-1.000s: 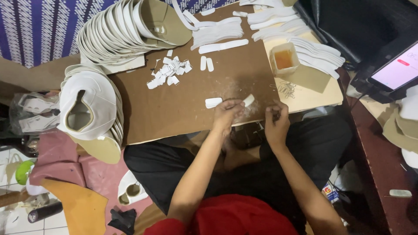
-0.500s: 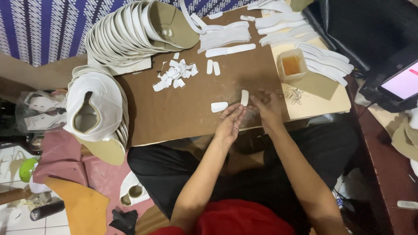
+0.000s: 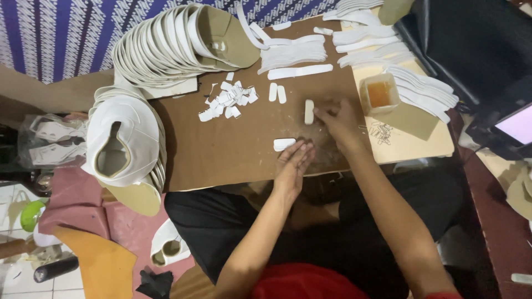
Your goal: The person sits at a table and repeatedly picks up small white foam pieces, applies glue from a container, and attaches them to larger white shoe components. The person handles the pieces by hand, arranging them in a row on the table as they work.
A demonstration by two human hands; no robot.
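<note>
Near the frame's centre, the right hand (image 3: 339, 119) pinches a small rounded white strip (image 3: 308, 111); the left hand (image 3: 293, 161) rests flat and released on the brown cardboard surface (image 3: 233, 149).

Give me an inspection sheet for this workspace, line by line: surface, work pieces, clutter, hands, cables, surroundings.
Surface: brown cardboard sheet laid over the lap, smudged near the hands.
Work pieces: upright white strip at the right fingertips; flat white strip just left of the left hand; two small strips above.
Clutter: pile of white scraps; stacked shoe uppers; stacks of long white strips; tub of amber glue; paper clips.
Hands: left hand flat on the sheet; right hand touching the upright strip.
Cables: nothing seen.
Surroundings: blue patterned cloth; lit screen at right.
</note>
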